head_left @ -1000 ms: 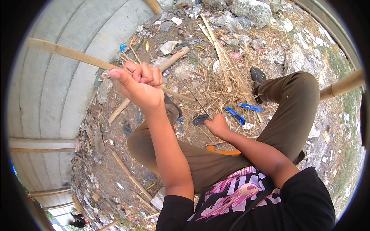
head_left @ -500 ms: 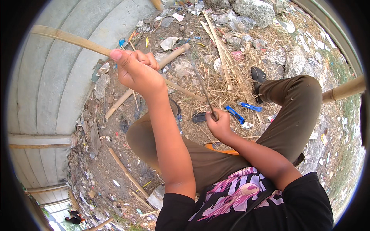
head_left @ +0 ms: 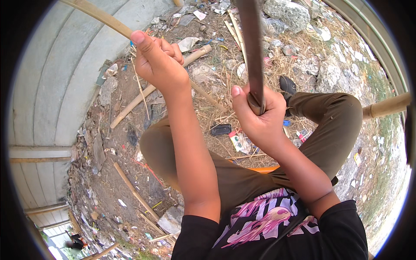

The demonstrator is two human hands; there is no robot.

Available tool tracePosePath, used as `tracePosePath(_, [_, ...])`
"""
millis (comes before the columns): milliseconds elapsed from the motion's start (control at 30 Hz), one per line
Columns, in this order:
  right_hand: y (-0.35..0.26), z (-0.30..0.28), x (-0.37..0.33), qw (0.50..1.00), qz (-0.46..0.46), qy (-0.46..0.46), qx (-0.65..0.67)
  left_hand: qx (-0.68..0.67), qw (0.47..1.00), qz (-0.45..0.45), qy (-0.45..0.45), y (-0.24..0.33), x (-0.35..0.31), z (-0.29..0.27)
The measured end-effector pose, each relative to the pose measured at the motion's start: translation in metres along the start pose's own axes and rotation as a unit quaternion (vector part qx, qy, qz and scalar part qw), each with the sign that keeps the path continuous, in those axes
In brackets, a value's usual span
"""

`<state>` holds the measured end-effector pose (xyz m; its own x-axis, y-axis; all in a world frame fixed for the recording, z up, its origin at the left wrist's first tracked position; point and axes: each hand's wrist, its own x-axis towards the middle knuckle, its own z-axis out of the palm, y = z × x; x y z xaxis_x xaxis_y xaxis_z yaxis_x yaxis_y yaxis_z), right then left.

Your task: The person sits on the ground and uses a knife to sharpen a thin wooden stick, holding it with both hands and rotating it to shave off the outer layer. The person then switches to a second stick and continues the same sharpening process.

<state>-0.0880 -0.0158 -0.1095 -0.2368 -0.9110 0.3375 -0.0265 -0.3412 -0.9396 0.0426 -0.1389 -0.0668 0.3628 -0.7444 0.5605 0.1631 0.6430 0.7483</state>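
Observation:
My left hand [head_left: 162,65] is closed around a long bamboo strip [head_left: 102,16]. One part runs to the upper left past the grey wall; a thinner part shows below the fist, pointing down toward the ground. In my right hand [head_left: 264,121] is a machete [head_left: 253,47], gripped by its handle with the thumb along the side. Its dark blade stands up toward the top of the view, apart from the strip. Beyond the left wrist, a thick bamboo pole [head_left: 134,106] lies on the ground. Between my knees lies a small black rectangular object [head_left: 221,129].
A grey panelled wall [head_left: 78,69] curves along the left. Split bamboo pieces [head_left: 134,186] lie by my left knee. Rocks [head_left: 286,15], dry straw [head_left: 275,56] and scattered litter cover the far ground. Another bamboo pole [head_left: 388,105] sticks out beyond my right knee.
My right hand has risen with the machete, its blade now upright and closer to view. It now covers most of the blue cutters on the ground. My left hand has shifted slightly, still gripping the strip.

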Motion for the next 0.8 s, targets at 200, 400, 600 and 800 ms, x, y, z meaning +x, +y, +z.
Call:
tracePosePath(200, [0.159,0.006,-0.085,0.927,0.348,-0.094,-0.105,0.004,1.0,-0.01,0.009,0.005,-0.006,0.017])
tracePosePath(400, [0.157,-0.006,-0.063,0.8,0.585,-0.133,0.017,0.011,1.0,0.0,0.009,0.005,-0.004,0.005])
tracePosePath(600, [0.031,-0.01,-0.004,0.937,0.313,-0.142,0.057,-0.006,1.0,0.008,-0.006,0.002,0.0,-0.004])
tracePosePath(800, [0.121,0.013,-0.053,0.993,0.077,0.0,0.084,0.007,1.0,0.026,0.015,0.002,-0.001,0.008])
